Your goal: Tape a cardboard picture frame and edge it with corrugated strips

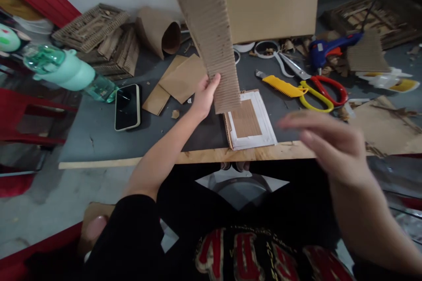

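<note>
My left hand (205,96) grips the lower left edge of a long corrugated cardboard strip (212,35), which stands tilted above the table. Just beneath the strip's lower end lies a square cardboard piece with a white frame (265,118) around a brown centre, close to the table's front edge. My right hand (329,140), slightly blurred, hovers to the right of that square. Its fingers are stretched toward the left with the thumb apart, and nothing shows between them.
Scissors (329,92), a yellow cutter (285,86) and a blue glue gun (329,50) lie at the right. A phone (127,107), a green bottle (72,72), flat cardboard pieces (183,79) and stacked corrugated frames (92,28) are at the left. A large cardboard panel (273,0) stands behind.
</note>
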Action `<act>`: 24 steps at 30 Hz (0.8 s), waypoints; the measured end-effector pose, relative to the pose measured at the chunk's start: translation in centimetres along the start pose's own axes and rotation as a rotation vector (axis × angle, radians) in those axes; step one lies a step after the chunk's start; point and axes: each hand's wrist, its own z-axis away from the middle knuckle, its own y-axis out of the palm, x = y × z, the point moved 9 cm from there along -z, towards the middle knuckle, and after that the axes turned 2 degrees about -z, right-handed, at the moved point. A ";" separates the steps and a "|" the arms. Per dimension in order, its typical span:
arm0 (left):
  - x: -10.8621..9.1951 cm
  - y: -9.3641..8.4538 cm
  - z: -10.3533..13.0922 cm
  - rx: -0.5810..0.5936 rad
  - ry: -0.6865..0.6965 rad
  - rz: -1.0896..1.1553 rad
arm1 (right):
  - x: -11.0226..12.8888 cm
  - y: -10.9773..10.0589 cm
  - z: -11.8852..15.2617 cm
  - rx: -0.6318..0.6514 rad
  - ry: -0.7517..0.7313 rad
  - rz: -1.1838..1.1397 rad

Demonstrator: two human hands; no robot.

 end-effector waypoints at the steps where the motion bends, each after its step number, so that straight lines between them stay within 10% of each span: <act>1: 0.5 0.5 0.3 -0.020 -0.005 -0.008 | -2.0 -1.7 -4.8 -0.130 0.080 0.120; 4: 1.4 0.2 0.7 -0.110 -0.006 0.003 | -7.8 -6.1 -10.0 -0.378 0.307 0.624; 9: 1.4 0.2 0.1 -0.033 -0.043 0.197 | -15.5 -7.1 -8.2 -0.243 0.326 0.829; 14: 0.6 1.8 1.0 0.153 -0.116 0.274 | -17.1 -7.7 -10.1 -0.278 0.130 0.724; 20: -0.9 3.6 1.9 0.253 -0.112 0.298 | -18.9 -7.0 -13.2 0.185 0.704 0.920; 24: -1.0 3.5 1.6 0.201 -0.038 0.280 | -15.1 -8.5 -13.8 -0.072 0.700 0.872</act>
